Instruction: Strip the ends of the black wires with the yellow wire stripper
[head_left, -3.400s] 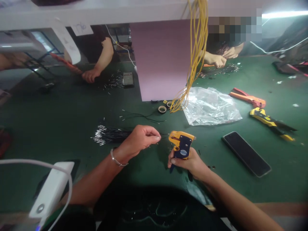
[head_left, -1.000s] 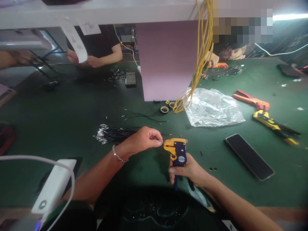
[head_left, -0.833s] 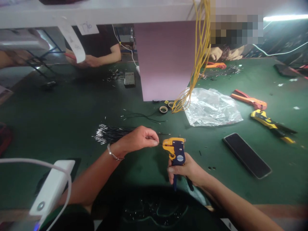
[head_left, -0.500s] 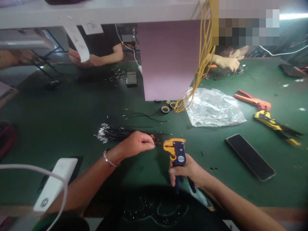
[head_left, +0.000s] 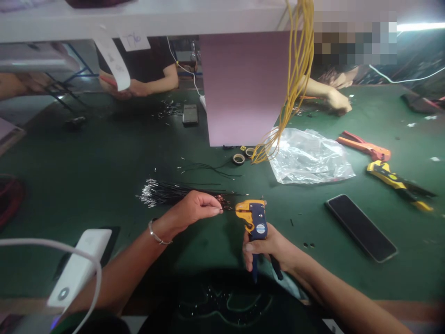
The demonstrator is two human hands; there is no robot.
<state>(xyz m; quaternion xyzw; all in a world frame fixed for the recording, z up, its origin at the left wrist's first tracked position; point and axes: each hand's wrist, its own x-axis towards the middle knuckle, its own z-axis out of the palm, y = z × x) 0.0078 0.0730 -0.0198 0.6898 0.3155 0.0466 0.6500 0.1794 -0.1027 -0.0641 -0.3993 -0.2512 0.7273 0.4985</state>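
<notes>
My left hand [head_left: 198, 208] is closed in a pinch at the right end of a bundle of black wires [head_left: 174, 191]. A thin wire shows at its fingertips, mostly hidden by the fingers. The bundle's left end fans out in bright metal tips, and bare copper shows at its right end. My right hand [head_left: 266, 246] is wrapped round the handles of a yellow and blue wire stripper [head_left: 255, 215]. The stripper stands upright, its jaws facing left toward my left fingertips, with a small gap between.
Loose black wires [head_left: 208, 166], tape rolls [head_left: 238, 159] and a clear plastic bag [head_left: 309, 155] lie beyond my hands. Yellow wires [head_left: 295, 93] hang from the shelf. To the right are a phone [head_left: 361, 227], orange pliers [head_left: 365, 146] and yellow-black pliers [head_left: 396, 181]. Co-workers' hands [head_left: 339, 102] work opposite.
My two hands and the wire stripper have barely moved. A co-worker's hand at the back right has shifted slightly toward the table.
</notes>
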